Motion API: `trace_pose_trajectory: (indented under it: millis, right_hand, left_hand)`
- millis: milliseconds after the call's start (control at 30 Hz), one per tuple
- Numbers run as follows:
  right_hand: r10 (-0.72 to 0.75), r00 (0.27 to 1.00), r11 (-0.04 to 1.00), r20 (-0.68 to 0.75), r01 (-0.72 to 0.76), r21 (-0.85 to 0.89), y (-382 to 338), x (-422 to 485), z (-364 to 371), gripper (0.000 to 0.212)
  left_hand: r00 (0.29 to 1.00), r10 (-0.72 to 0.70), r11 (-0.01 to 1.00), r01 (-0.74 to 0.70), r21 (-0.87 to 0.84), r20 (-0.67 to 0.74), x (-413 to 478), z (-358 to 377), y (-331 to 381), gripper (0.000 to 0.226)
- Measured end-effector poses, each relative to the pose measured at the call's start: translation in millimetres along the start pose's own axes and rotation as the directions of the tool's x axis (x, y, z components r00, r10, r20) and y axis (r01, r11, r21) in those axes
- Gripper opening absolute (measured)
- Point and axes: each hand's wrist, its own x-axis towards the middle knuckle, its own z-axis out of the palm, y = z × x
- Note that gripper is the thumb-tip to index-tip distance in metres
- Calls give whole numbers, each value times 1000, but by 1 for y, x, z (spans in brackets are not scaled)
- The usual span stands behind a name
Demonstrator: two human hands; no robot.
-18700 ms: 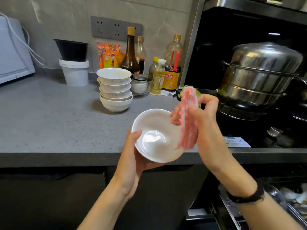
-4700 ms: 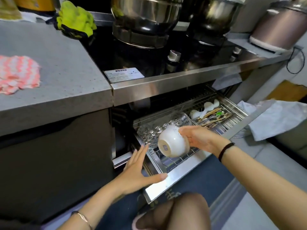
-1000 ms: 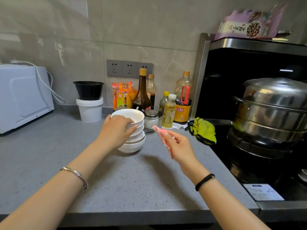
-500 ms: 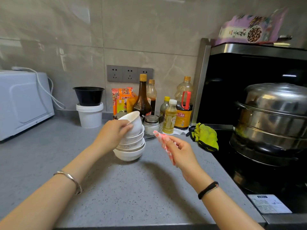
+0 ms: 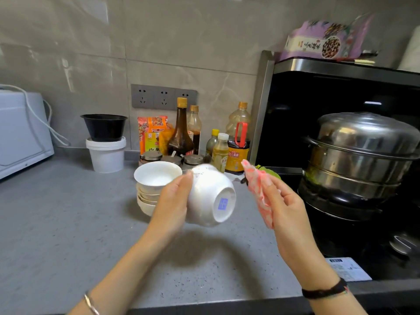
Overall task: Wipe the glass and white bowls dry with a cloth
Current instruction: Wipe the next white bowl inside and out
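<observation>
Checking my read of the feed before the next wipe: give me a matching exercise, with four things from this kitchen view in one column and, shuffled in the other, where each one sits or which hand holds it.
Things
1. tipped white bowl
2. pink cloth
3. bowl stack
4. black bowl

Places
A. on the white tub
B. gripped in the right hand
C. standing on the counter
D. held by the left hand, base toward the camera

Pairs: 1-D, 2-B, 3-C, 4-A
</observation>
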Motion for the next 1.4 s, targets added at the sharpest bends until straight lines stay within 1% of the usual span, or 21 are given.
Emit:
trace_pose_trajectory:
  millis: [100, 167, 200, 267, 300, 333, 367, 467, 533, 600, 700, 733, 767, 833, 900, 1000, 1133, 1200, 1267, 1333, 1400]
  right_hand:
    - [-213, 977, 966, 12, 212, -147, -6, -15, 7, 23]
    - [-325, 942, 886, 83, 334, -321, 3, -26, 14, 23]
    - [-357, 922, 803, 148, 384, -457, 12, -30, 18, 27]
    - [-388, 875, 513, 289, 466, -721, 30, -35, 22, 35]
    - [-383, 865, 408, 325, 474, -780, 36, -34, 22, 38]
    - [-360, 877, 397, 318, 453, -798, 40, -31, 20, 40]
    - [-313, 905, 460, 288, 410, -787, 40, -28, 19, 41]
    - [-83, 981, 819, 173, 166, -549, 35, -12, 10, 40]
    - [9, 991, 912, 137, 48, -407, 31, -9, 7, 41]
    - [-50, 981, 852, 187, 140, -504, 30, -18, 13, 50]
    - [-207, 920, 592, 333, 388, -706, 34, -33, 21, 46]
    - [-216, 912, 577, 347, 407, -708, 34, -32, 20, 45]
    - [-196, 920, 616, 340, 385, -687, 34, -28, 18, 45]
    - [-65, 964, 808, 259, 204, -553, 35, -17, 10, 46]
    - [92, 981, 922, 171, -19, -386, 38, -8, 4, 48]
    - [19, 985, 889, 170, 61, -454, 34, -17, 9, 48]
    - [-155, 934, 656, 323, 341, -673, 25, -31, 17, 46]
    - [-183, 920, 652, 348, 378, -657, 24, -27, 16, 43]
    - [-121, 941, 801, 315, 280, -529, 21, -19, 13, 38]
    - [92, 969, 938, 230, -7, -348, 15, -13, 9, 35]
    - [310, 936, 942, 166, -280, -183, 19, -10, 5, 45]
  left_hand:
    - [1000, 9, 999, -10, 48, 10, -19, 21, -16, 39]
    - [999, -43, 998, 43, 37, -14, -28, 32, -21, 38]
    - [995, -94, 996, 94, -10, -39, -32, 37, -21, 37]
    - [976, -209, 969, 199, -149, -60, -42, 46, -20, 37]
    - [968, -246, 953, 232, -196, -51, -46, 49, -19, 47]
    - [966, -257, 946, 245, -213, -29, -48, 50, -18, 63]
    - [967, -253, 948, 244, -204, -19, -51, 50, -18, 74]
    - [971, -239, 960, 232, -157, -25, -56, 51, -15, 79]
    - [973, -229, 962, 222, -160, -28, -57, 49, -11, 76]
    - [979, -204, 967, 197, -161, -27, -55, 46, -7, 72]
    - [984, -173, 977, 167, -132, -33, -53, 43, 1, 56]
    - [987, -157, 979, 153, -135, -20, -53, 42, 3, 56]
    - [989, -146, 979, 145, -143, 5, -53, 42, 2, 62]
    - [992, -127, 984, 130, -122, 26, -53, 44, -1, 71]
    - [990, -143, 982, 142, -128, -4, -54, 44, -1, 58]
    - [991, -134, 982, 131, -133, -15, -52, 42, 0, 55]
    - [991, -133, 987, 135, -88, 29, -51, 39, 6, 66]
    - [994, -100, 993, 102, -59, 37, -50, 39, 5, 72]
    - [999, -12, 1000, 11, 6, 36, -47, 36, 2, 77]
    - [998, 33, 998, -35, 44, 48, -48, 34, 4, 65]
    - [999, 31, 999, -32, 21, 43, -48, 33, 6, 54]
